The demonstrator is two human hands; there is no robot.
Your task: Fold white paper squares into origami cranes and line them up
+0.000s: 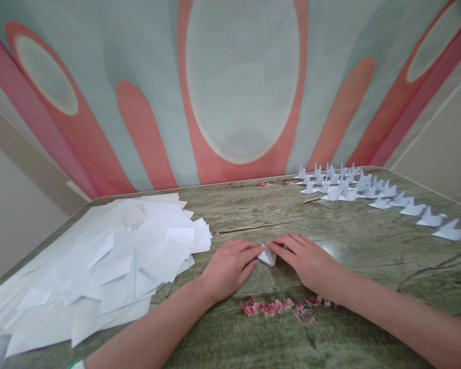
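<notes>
A small folded piece of white paper [268, 255] lies at the middle of the table, between my two hands. My left hand [232, 264] pinches its left corner with thumb and forefinger. On the other side, the fingertips of my right hand [305, 261] press its upper right edge, and the thumb of that hand is hidden. The paper has a pointed, triangular outline with a crease down it. Its underside is out of sight.
A wide heap of loose white paper sheets [111, 266] covers the table's left side. Several folded paper cranes [348, 195] stand in rows at the back right. The wood-grain table [246, 210] carries a pink flower print and meets a patterned wall [242, 77].
</notes>
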